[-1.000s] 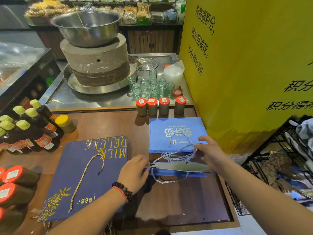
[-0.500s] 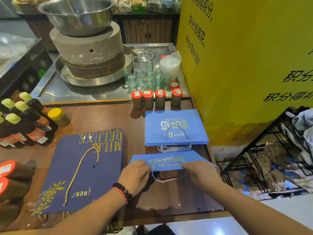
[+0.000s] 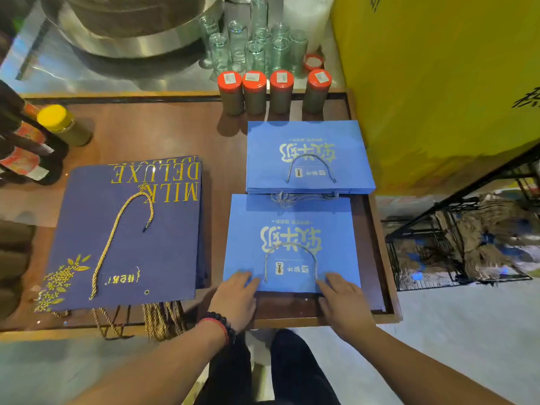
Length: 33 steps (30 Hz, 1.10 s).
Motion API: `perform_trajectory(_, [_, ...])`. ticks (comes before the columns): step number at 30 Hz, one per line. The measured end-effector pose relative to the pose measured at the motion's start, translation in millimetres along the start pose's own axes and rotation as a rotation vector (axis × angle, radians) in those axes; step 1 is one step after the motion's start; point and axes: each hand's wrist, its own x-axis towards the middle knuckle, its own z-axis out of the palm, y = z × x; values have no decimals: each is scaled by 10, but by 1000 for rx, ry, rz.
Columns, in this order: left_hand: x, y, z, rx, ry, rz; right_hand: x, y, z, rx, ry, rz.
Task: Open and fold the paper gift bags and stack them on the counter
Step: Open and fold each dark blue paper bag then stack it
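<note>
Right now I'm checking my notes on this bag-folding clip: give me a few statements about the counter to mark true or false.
1. Both hands, left hand and right hand, rest on the near light blue bag. True.
2. That bag stands upright and open. False: it lies flat.
3. A light blue bag stack lies beyond it. True.
4. The navy bag has a silver handle. False: its cord is gold.
5. Four red-lidded jars stand beyond the stack. True.
</note>
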Motion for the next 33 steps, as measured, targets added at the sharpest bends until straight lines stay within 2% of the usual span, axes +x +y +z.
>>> perform_trajectory(2, [-34, 9, 142, -46, -69, 18, -65, -133, 17, -15, -6, 9])
perform_trajectory(7, [-6, 308, 267, -16, -233, 57, -34, -700, 99, 24, -84, -136])
perform_trajectory(11, [71, 296, 420, 33, -297, 12, 97, -881, 269, 57, -181, -104])
perform_trajectory(20, [-6, 7, 430, 41, -304, 61, -18, -518, 336, 23, -215, -37])
perform_trajectory(33, [-185, -350, 337, -20, -377, -144, -264, 203, 357, 47, -200, 121])
